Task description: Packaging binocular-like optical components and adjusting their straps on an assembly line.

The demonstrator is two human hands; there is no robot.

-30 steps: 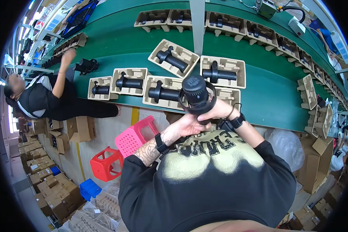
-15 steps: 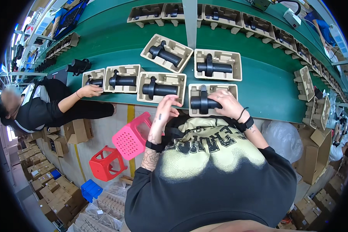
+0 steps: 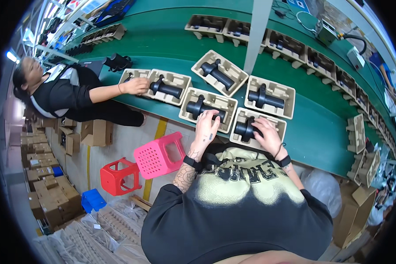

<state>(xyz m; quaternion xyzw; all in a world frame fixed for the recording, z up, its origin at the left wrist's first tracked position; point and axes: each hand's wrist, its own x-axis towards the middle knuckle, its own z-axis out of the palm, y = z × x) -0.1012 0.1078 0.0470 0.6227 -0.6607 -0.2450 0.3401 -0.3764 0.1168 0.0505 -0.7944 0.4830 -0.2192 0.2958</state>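
Observation:
Molded beige trays hold black cylindrical handle-like grips, each with a collar. At the near edge of the green bench, my right hand (image 3: 269, 137) has its fingers curled over the grip (image 3: 243, 129) in the nearest tray (image 3: 277, 126). My left hand (image 3: 205, 128) reaches over the near wall of the tray to its left (image 3: 187, 111), with bent fingers on the end of that black grip (image 3: 195, 107). My fingers partly cover both grips. Behind them, a tilted tray (image 3: 202, 60) and another tray (image 3: 289, 93) hold similar grips.
At left, a co-worker's hand (image 3: 137, 86) is over a tray beside another filled tray (image 3: 167, 77). A metal post (image 3: 256, 35) rises from the green bench (image 3: 308, 141). Filled trays line the back. Pink (image 3: 156, 158) and red (image 3: 114, 180) stools stand on the floor.
The view has turned, so the bench appears shifted rightward. My left hand has moved onto the grip in the left tray. My right hand stays at the grip in the nearest tray.

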